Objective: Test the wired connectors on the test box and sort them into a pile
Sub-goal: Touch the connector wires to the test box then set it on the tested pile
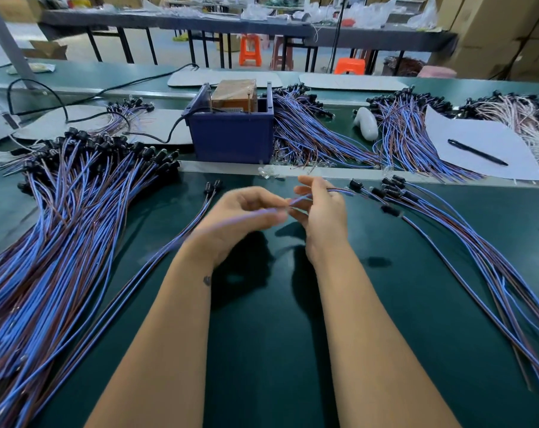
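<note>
Evidently, in the head view, the blue test box stands on the green mat and serves as the reference for everything else. Directly in front of it, nearer the person, the two hands meet over the mat. The left hand curls its fingers around a blurred blue-and-brown wire, and the right hand pinches the same wire between thumb and fingertips; the exact contact is smeared by motion. To the left of the box lies a large pile of wired connectors with black heads pointing toward the box. To the right of it and nearer the person, a smaller fan of connectors spreads over the mat. A lone pair of wired connectors lies just in front of the box, left of the hands. Right of the box, a pen rests on a white sheet.

The step appears to be separating one lead for testing. Doing it well probably means keeping the wire taut between both hands, isolating a single connector, and aiming its end squarely at the box's contacts, which are not clearly visible here.
</note>
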Demonstrator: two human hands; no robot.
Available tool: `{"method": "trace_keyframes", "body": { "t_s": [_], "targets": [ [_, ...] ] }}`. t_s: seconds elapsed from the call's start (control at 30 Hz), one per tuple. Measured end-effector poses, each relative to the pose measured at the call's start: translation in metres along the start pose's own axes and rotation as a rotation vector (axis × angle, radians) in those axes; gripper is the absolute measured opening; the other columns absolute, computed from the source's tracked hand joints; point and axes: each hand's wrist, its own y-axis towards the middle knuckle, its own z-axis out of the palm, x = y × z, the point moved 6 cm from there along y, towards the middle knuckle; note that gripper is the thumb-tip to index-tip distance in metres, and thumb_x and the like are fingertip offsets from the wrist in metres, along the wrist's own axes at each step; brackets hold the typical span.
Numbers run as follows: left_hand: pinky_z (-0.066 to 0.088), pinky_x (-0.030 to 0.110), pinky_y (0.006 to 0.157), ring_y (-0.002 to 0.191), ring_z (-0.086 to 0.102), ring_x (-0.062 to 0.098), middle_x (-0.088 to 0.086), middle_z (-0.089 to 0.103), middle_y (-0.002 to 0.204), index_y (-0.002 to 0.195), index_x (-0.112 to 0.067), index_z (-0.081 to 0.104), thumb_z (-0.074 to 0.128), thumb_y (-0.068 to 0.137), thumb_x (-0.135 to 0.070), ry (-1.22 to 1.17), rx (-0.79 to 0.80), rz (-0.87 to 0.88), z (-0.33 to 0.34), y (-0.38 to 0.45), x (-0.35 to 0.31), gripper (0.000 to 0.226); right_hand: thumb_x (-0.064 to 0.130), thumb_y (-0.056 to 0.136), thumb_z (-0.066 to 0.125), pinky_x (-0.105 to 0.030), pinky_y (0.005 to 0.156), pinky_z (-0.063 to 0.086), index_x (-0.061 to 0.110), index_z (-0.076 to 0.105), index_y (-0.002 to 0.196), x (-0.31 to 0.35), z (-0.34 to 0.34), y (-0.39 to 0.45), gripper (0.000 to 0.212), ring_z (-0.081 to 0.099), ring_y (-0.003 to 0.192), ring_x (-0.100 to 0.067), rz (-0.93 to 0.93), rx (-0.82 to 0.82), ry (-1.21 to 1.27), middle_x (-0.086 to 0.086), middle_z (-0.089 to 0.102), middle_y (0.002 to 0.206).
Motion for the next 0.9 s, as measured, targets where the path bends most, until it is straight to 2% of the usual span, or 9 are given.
{"method": "trace_keyframes", "body": {
  "t_s": [0.07, 0.1, 0.2, 0.3, 0.37, 0.5, 0.63, 0.77, 0.9],
  "targets": [
    [0.051, 0.015, 0.078, 0.079, 0.066, 0.003, -0.004, 0.074, 0.085, 0.098, -0.007, 0.068, 0.058, 0.083, 0.021, 0.048, 0.259, -0.053, 0.025, -0.004, 0.005, 0.033, 0.011, 0.105, 0.034, -0.019, 0.045, 0.044, 0.013, 0.053, 0.089, 0.001, -0.008, 0.004, 0.026, 0.051, 0.043, -0.008, 0.012, -0.073, 0.052, -0.004, 0.052, 0.071],
    [0.051, 0.016, 0.082, 0.082, 0.067, 0.004, -0.002, 0.074, 0.087, 0.099, -0.008, 0.068, 0.055, 0.084, 0.023, 0.1, 0.313, -0.058, 0.032, -0.004, 0.007, 0.037, 0.009, 0.105, 0.032, -0.017, 0.04, 0.038, 0.013, 0.052, 0.09, 0.002, -0.011, 0.006, 0.025, 0.044, 0.038, -0.008, 0.008, -0.092, 0.049, -0.003, 0.048, 0.064],
    [0.05, 0.018, 0.083, 0.083, 0.068, 0.006, -0.001, 0.075, 0.084, 0.093, -0.012, 0.072, 0.049, 0.09, 0.016, 0.178, 0.151, -0.037, 0.024, 0.002, 0.009, 0.037, 0.016, 0.105, 0.034, -0.019, 0.039, 0.024, 0.017, 0.049, 0.091, 0.003, -0.014, 0.007, 0.02, 0.028, 0.04, -0.007, -0.057, -0.099, -0.104, 0.002, 0.034, 0.054],
    [0.054, 0.019, 0.074, 0.075, 0.066, 0.008, -0.002, 0.074, 0.076, 0.089, -0.016, 0.071, 0.045, 0.094, 0.006, 0.085, -0.118, -0.07, 0.006, 0.007, 0.017, 0.035, 0.028, 0.105, 0.037, -0.023, 0.045, 0.026, 0.019, 0.05, 0.088, 0.001, -0.01, 0.004, 0.022, 0.028, 0.046, -0.01, -0.102, -0.025, -0.282, 0.002, 0.035, 0.057],
    [0.056, 0.021, 0.072, 0.072, 0.063, 0.01, -0.003, 0.071, 0.071, 0.088, -0.016, 0.07, 0.045, 0.094, 0.005, 0.108, -0.198, -0.064, -0.001, 0.008, 0.023, 0.033, 0.027, 0.103, 0.039, -0.025, 0.048, 0.028, 0.022, 0.057, 0.087, 0.001, -0.01, 0.002, 0.024, 0.031, 0.048, -0.011, -0.15, 0.018, -0.385, 0.003, 0.038, 0.055],
    [0.055, 0.023, 0.07, 0.072, 0.061, 0.013, -0.004, 0.07, 0.069, 0.085, -0.02, 0.069, 0.044, 0.093, 0.004, 0.227, -0.186, -0.055, 0.001, 0.008, 0.029, 0.036, 0.024, 0.101, 0.043, -0.028, 0.054, 0.03, 0.022, 0.062, 0.085, 0.01, -0.017, 0.001, 0.025, 0.038, 0.052, -0.009, -0.263, 0.026, -0.626, 0.007, 0.042, 0.055],
    [0.054, 0.021, 0.065, 0.069, 0.061, 0.012, -0.003, 0.071, 0.071, 0.087, -0.02, 0.07, 0.044, 0.094, 0.002, 0.185, -0.2, -0.053, -0.001, 0.008, 0.029, 0.034, 0.027, 0.1, 0.045, -0.032, 0.058, 0.033, 0.009, 0.063, 0.091, 0.023, -0.035, 0.005, 0.027, 0.045, 0.061, -0.017, -0.367, 0.046, -0.991, 0.001, 0.048, 0.06],
    [0.054, 0.021, 0.067, 0.068, 0.06, 0.013, -0.003, 0.07, 0.069, 0.088, -0.016, 0.069, 0.044, 0.095, 0.002, 0.14, -0.211, -0.068, -0.002, 0.009, 0.029, 0.032, 0.032, 0.101, 0.044, -0.034, 0.061, 0.034, 0.018, 0.064, 0.1, 0.037, -0.065, 0.011, 0.025, 0.058, 0.086, -0.033, -0.432, 0.025, -1.422, -0.007, 0.067, 0.088],
    [0.045, 0.012, 0.056, 0.064, 0.058, 0.006, -0.005, 0.069, 0.068, 0.088, -0.017, 0.069, 0.043, 0.093, 0.0, 0.251, -0.225, -0.081, 0.001, 0.01, 0.029, 0.031, 0.033, 0.101, 0.042, -0.033, 0.064, 0.036, 0.021, 0.064, 0.105, 0.056, -0.095, 0.018, 0.026, 0.06, 0.095, -0.032, -0.441, -0.011, -1.631, -0.006, 0.068, 0.102]
  ]
}}
